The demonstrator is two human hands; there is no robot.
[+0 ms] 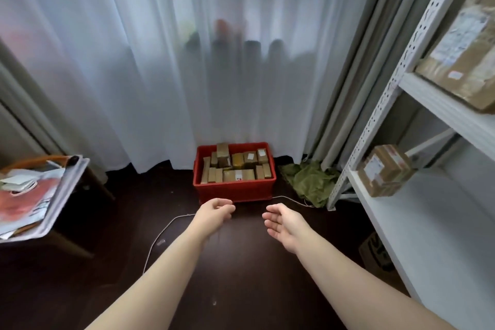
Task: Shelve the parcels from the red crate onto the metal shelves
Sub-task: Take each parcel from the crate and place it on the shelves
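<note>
Two bare hands are held out just short of the crate (234, 191), which sits on the dark floor (241, 276) against a white curtain (160, 75). The left hand (214, 213) hangs close to the crate's front wall, its fingers (227, 207) loosely curled and holding nothing. The right hand (284, 222) is also in front of the crate, towards its right corner, palm turned up, fingers (269, 218) relaxed, slightly apart and empty. Brown parcels (235, 169), some with white labels, fill the crate, most of them standing on edge in rows. Right of the crate stand the pale metal shelves (428, 104); a small parcel (384, 170) sits on the lower shelf, at the end nearest the crate, and a big parcel (466, 56) lies tilted on the shelf above. Between crate and shelves a green cloth (310, 179) lies crumpled on the floor. A thin white cable (160, 233) runs along the floor past the crate's front. Well left of the crate, a stool (80, 195) carries a tilted pile of papers (34, 195)
</note>
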